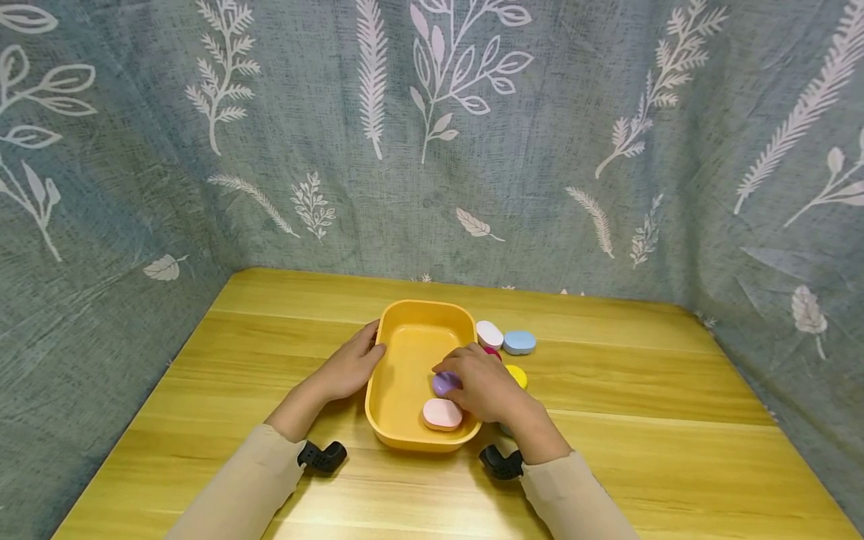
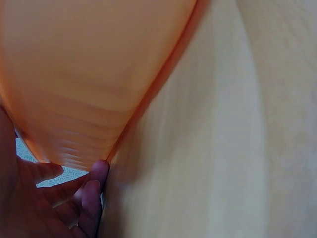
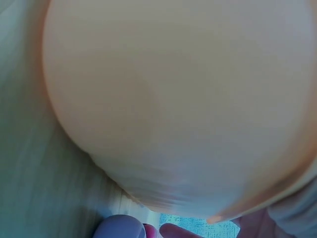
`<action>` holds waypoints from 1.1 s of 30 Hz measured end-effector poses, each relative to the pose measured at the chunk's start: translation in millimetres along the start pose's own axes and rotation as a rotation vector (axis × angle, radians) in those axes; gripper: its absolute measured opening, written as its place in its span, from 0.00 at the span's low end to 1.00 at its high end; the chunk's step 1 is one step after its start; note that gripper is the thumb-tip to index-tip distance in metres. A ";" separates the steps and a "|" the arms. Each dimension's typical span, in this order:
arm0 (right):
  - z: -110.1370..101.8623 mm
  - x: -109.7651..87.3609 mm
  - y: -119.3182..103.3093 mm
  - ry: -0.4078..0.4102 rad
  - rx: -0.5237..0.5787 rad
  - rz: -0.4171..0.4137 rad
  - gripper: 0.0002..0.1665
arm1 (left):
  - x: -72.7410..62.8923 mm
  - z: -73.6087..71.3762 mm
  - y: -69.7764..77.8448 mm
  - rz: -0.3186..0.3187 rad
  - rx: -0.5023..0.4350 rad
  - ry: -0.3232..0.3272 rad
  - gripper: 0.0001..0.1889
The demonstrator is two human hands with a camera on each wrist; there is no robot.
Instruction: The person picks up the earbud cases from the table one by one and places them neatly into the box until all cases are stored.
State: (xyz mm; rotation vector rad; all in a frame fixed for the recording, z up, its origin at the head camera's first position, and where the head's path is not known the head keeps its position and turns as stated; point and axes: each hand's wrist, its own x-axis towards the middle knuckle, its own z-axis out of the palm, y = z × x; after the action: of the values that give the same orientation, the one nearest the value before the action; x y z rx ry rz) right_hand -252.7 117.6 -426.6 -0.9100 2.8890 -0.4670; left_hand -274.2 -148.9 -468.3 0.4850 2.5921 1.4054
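A yellow rectangular bin (image 1: 407, 360) with rounded corners stands on the table. My left hand (image 1: 347, 367) grips its left side, thumb at the rim and fingers along the outside. In the left wrist view, the fingers (image 2: 91, 198) lie at the far end of the bin's wall (image 2: 89, 74). My right hand (image 1: 482, 382) reaches over the right rim and pinches a small oval purple block (image 1: 445, 384) inside the bin. Right below it a pale pink oval block (image 1: 442, 414) lies in the near right corner. The right wrist view is mostly filled by the bin's outer wall (image 3: 173, 99).
Right of the bin lie more oval blocks: white (image 1: 489, 334), light blue (image 1: 520, 343), red (image 1: 493, 352) and yellow (image 1: 517, 376), the last two partly behind the right hand. A bluish one is mostly covered by the right wrist. A leaf-patterned curtain (image 1: 405, 217) encloses the table.
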 end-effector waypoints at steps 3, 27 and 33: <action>-1.1 -0.4 -0.6 -0.005 0.010 0.005 0.20 | 0.1 0.4 -0.8 0.005 0.000 0.000 0.31; -6.3 -3.5 -1.4 0.060 -0.091 -0.083 0.24 | 0.9 0.2 -2.0 0.002 -0.003 0.003 0.31; -8.6 -4.0 0.7 0.106 -0.065 -0.056 0.24 | -1.1 0.6 0.0 0.012 -0.016 0.000 0.31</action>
State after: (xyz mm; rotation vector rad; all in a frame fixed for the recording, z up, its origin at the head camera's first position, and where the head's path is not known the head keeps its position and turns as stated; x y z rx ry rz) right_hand -251.2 122.7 -418.6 -1.0080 2.9967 -0.4414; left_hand -273.0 -148.8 -468.6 0.4992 2.5800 1.4286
